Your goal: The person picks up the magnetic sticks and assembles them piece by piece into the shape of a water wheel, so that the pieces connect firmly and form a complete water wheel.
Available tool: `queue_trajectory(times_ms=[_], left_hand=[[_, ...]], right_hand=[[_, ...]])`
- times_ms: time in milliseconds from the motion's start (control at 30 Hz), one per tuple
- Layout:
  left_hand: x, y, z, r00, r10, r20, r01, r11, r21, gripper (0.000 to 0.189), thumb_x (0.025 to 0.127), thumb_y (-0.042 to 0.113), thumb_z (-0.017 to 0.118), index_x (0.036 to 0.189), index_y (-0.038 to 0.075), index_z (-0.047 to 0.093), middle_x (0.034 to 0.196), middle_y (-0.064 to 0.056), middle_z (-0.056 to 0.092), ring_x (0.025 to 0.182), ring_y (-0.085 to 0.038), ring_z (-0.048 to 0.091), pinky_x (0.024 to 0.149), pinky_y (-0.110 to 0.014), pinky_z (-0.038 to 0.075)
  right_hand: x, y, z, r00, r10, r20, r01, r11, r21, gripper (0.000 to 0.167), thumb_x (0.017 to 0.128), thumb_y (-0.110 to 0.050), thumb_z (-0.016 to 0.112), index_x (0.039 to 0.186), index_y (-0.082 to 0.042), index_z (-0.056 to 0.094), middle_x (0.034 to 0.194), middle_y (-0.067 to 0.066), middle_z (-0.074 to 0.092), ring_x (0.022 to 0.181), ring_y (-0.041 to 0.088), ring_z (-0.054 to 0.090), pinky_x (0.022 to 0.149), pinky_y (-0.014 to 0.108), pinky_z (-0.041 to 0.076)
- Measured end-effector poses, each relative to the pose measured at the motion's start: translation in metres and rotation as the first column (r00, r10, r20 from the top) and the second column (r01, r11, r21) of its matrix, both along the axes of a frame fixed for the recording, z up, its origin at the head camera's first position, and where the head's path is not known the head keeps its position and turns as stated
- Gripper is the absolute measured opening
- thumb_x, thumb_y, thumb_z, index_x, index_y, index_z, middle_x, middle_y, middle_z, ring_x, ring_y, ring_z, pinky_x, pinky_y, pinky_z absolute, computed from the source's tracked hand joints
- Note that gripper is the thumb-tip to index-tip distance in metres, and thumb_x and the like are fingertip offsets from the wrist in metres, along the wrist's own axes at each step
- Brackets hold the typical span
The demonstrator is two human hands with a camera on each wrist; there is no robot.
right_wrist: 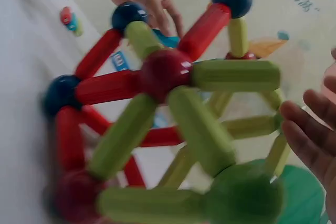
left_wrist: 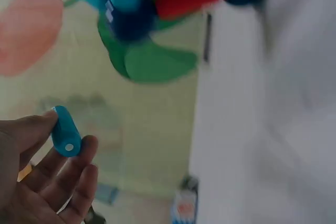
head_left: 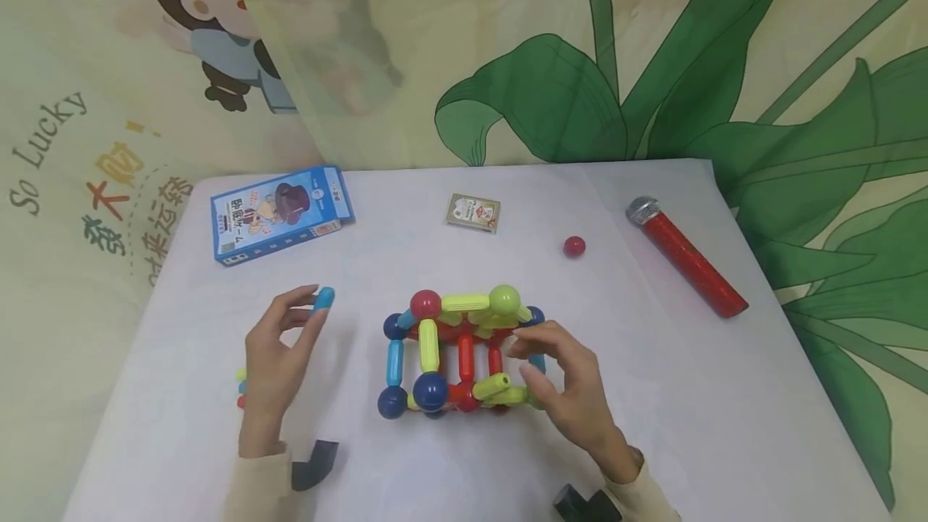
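Note:
My left hand (head_left: 279, 353) pinches a short blue magnetic rod (head_left: 324, 298) between thumb and fingers, left of the structure and apart from it. The left wrist view shows a pale dot on the end of that rod (left_wrist: 66, 135). In the middle of the table stands a frame of magnetic rods and balls (head_left: 466, 357) in red, yellow-green and blue. Beside its right side is my right hand (head_left: 573, 385), fingers loosely bent and nothing held. Whether its fingertips touch the frame I cannot tell. One yellow-green rod (head_left: 491, 387) juts from a red ball at the front.
Several small coloured pieces (head_left: 241, 387) lie partly hidden behind my left wrist. A blue game box (head_left: 279, 212) is at the back left, a small card box (head_left: 474, 213) at the back middle. Farther right are a loose red ball (head_left: 574, 246) and a red microphone-like tube (head_left: 692, 264).

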State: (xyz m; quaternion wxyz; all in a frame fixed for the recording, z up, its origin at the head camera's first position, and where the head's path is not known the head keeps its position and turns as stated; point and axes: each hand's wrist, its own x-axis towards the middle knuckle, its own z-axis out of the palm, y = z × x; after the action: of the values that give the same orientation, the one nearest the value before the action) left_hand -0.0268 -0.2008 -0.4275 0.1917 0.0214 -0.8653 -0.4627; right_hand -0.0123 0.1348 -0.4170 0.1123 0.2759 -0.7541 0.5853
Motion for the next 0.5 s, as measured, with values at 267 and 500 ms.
queue_trajectory(times_ms=[267, 500], left_hand=[[0.005, 0.088, 0.054, 0.845, -0.459, -0.275, 0.489, 0.871, 0.046, 0.041, 0.079, 0.000, 0.076, 0.117, 0.002, 0.061, 0.103, -0.007, 0.067, 0.091, -0.013, 0.064, 0.084, -0.021, 0.052], [0.006, 0.121, 0.062, 0.747, -0.555, -0.365, 0.548, 0.826, -0.133, 0.037, 0.090, 0.029, 0.065, 0.116, 0.002, 0.061, 0.100, -0.008, 0.066, 0.083, -0.015, 0.062, 0.076, -0.021, 0.055]], right_hand=[[-0.014, -0.023, 0.026, 0.998, 0.051, 0.038, -0.044, 0.984, -0.174, 0.048, 0.083, 0.013, 0.063, 0.127, 0.008, 0.045, 0.104, 0.019, 0.063, 0.094, 0.018, 0.067, 0.083, 0.029, 0.055], [-0.014, -0.036, 0.031, 0.999, 0.047, 0.022, -0.038, 0.956, -0.292, 0.048, 0.086, 0.008, 0.064, 0.128, 0.011, 0.041, 0.103, 0.019, 0.062, 0.093, 0.015, 0.066, 0.081, 0.029, 0.056]])
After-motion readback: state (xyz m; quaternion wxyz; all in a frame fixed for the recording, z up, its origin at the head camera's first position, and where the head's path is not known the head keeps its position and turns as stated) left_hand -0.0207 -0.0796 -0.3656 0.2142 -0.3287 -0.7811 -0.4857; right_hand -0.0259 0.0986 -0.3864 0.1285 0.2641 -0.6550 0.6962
